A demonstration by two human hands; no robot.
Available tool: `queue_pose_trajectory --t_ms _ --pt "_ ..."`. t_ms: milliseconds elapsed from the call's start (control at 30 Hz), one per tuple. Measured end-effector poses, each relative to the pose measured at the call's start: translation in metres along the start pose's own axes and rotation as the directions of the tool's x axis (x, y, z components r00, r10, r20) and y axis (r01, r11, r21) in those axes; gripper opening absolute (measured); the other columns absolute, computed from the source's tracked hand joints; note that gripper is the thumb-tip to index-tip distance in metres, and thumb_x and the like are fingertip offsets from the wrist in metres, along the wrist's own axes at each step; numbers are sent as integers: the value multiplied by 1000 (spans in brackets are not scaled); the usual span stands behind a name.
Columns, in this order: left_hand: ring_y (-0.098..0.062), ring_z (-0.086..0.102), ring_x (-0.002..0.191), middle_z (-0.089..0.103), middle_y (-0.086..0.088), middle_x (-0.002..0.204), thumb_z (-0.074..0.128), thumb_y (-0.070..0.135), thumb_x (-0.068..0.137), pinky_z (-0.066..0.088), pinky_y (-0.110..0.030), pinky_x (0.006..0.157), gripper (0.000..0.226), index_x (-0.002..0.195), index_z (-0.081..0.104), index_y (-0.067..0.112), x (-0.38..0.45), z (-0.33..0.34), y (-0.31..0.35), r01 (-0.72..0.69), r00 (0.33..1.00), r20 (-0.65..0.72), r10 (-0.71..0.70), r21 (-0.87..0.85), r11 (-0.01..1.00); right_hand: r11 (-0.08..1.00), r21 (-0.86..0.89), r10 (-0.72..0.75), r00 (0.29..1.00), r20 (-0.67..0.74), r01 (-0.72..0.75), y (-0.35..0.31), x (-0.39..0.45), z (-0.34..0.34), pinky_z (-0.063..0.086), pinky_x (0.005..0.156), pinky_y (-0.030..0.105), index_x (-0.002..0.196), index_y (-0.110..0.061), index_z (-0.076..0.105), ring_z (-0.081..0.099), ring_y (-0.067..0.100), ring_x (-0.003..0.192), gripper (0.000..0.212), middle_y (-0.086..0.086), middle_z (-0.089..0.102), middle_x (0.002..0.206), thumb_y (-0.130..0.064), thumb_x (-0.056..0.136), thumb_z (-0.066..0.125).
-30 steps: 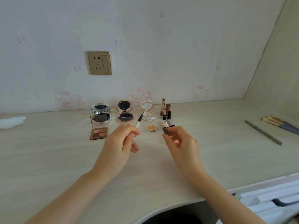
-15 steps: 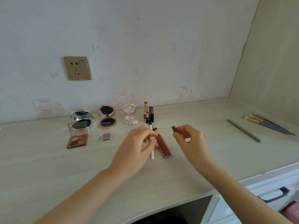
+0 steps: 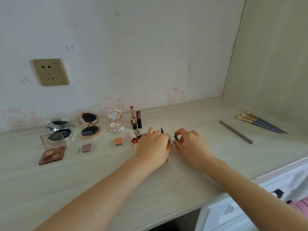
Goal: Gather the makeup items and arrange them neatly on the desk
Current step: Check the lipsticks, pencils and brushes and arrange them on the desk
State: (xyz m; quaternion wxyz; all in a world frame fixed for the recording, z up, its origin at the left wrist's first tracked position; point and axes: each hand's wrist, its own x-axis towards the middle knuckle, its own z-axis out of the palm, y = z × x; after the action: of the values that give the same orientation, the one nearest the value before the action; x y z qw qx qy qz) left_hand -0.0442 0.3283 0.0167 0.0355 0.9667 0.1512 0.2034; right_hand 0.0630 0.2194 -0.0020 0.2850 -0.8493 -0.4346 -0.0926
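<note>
Both hands are now sitting lower and closer to the desk [image 3: 183,185] than half a second ago, and the reddish lip gloss tube that was lying in plain sight is now mostly hidden under my left hand [image 3: 152,145]. That hand is curling over a white liner pen [image 3: 169,158], whose dark tip is poking up past the knuckles, though I cannot tell how firmly it is gripping. My right hand [image 3: 191,144] is pinching a small dark cap [image 3: 175,137] between thumb and forefinger, just beside the pen tip, so I am judging that capping is coming next. Compacts [image 3: 89,125], an eyeshadow palette [image 3: 52,155] and upright lipsticks [image 3: 135,119] are already standing in rows by the wall; a grey pencil [image 3: 235,131] and brushes [image 3: 260,122] are lying well apart on the right, not yet gathered. I am looking at a pale wood-grain top, cartoon-cat wallpaper and a brass socket [image 3: 50,72].
</note>
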Motion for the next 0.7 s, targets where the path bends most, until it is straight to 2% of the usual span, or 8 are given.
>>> queue_pose_trajectory --t_ms 267,467,700 --pt "-24 44 104 61 -1 100 43 42 95 41 -36 79 32 104 63 18 1 6 -6 27 997 67 -33 89 996 993 -84 -83 995 52 87 3 1 2 42 83 30 117 -20 59 51 20 100 29 -2 62 105 -34 92 56" --pt "-18 41 110 58 5 110 45 40 94 40 -32 89 30 112 62 24 -19 -3 -10 21 1000 14 -21 -10 1000 988 -106 -102 989 109 114 3 -5 -3 42 91 30 127 -20 56 50 21 108 40 -1 57 116 -41 94 51" --pt "-11 39 118 55 15 122 51 40 91 32 -26 102 36 121 63 26 -45 -9 -16 -59 998 31 61 -68 996 984 -86 -149 983 110 159 6 -16 -10 42 91 30 129 -22 55 49 22 107 34 -3 56 120 -27 97 45"
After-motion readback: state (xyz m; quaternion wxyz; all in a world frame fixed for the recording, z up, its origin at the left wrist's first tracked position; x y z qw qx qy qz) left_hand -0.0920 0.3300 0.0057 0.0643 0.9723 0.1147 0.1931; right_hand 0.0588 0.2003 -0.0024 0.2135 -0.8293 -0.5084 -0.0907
